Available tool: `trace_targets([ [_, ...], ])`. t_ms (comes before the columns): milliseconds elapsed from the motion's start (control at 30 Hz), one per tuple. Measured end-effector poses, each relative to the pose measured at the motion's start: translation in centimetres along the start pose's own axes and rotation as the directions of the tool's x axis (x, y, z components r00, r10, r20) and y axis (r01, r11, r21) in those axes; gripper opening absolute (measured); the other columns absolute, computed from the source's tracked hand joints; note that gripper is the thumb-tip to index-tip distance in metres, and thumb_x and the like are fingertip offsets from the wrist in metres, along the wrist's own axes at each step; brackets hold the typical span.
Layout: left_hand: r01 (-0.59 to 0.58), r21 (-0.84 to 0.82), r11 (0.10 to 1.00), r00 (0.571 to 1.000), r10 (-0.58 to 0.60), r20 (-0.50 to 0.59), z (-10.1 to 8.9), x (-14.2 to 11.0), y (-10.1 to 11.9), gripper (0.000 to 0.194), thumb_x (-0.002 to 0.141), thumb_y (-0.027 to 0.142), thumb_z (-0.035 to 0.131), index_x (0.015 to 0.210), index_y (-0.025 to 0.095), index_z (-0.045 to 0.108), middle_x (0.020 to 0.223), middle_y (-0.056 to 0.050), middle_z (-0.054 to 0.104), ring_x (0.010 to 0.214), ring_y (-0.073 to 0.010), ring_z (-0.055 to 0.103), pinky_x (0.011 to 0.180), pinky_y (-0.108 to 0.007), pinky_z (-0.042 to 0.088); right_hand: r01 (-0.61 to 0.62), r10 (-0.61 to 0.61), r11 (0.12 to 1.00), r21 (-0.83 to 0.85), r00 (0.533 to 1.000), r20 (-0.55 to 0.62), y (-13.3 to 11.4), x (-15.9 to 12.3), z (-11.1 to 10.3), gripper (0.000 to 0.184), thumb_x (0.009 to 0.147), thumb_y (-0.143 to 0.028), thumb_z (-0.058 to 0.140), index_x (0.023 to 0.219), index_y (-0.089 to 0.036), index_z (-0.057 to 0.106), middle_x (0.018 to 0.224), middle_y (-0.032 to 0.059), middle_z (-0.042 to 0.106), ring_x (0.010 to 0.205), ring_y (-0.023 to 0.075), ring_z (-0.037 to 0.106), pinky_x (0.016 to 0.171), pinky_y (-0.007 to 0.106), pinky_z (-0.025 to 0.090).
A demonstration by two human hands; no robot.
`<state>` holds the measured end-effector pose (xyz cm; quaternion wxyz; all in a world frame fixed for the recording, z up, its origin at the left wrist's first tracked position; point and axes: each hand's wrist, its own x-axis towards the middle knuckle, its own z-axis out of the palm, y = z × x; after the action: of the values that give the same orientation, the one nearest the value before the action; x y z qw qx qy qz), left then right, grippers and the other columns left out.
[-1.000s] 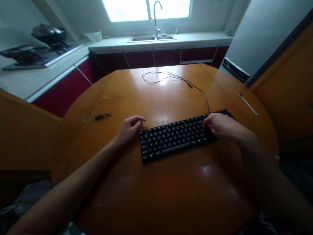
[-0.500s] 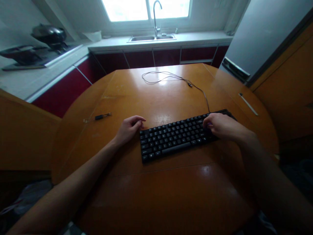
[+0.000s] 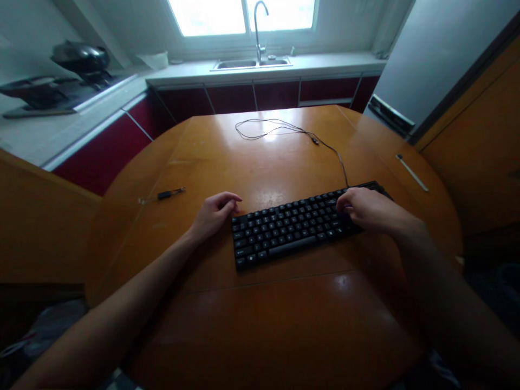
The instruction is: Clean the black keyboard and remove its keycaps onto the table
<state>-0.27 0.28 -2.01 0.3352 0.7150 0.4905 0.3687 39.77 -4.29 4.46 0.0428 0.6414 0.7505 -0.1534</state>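
Note:
A black keyboard lies slightly askew on the round wooden table. My left hand rests on the table at the keyboard's left end, its fingers curled and its fingertips touching the far left corner. My right hand lies over the keyboard's right end with bent fingers pressed on the keys, hiding that end. The keyboard's thin cable runs from its far right edge toward the back of the table and ends in loose loops.
A small black tool with a wire loop lies left of my left hand. A white stick lies near the table's right edge. Behind are red cabinets, a sink with a tap, a stove with a pan and a grey fridge.

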Motion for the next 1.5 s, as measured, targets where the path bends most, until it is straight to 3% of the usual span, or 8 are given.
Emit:
trace_targets([
  [367,0.003,0.007,1.0,1.0,-0.003,-0.002,0.1,0.0,0.5,0.021,0.088,0.032,0.06,0.094,0.015,0.071,0.071,-0.003,0.069,0.065,-0.0157,0.066,0.062,-0.026,0.052,0.152,-0.152,0.987,0.057,0.988,-0.006,-1.3,-0.3,0.1,0.024,0.085,-0.012,0.055,0.087,-0.024,0.076,0.093,0.0045,0.074,0.082,0.0192,0.065,0.073,0.029,0.043],
  [1500,0.014,0.007,1.0,1.0,-0.014,0.009,0.0,0.0,0.1,0.021,0.089,0.033,0.06,0.096,0.017,0.071,0.073,-0.003,0.07,0.066,-0.016,0.066,0.065,-0.027,0.053,0.136,-0.136,0.988,0.078,0.991,-0.007,-1.1,-0.2,0.2,0.023,0.084,-0.01,0.056,0.085,-0.024,0.074,0.092,0.0041,0.074,0.082,0.02,0.065,0.071,0.03,0.043],
])
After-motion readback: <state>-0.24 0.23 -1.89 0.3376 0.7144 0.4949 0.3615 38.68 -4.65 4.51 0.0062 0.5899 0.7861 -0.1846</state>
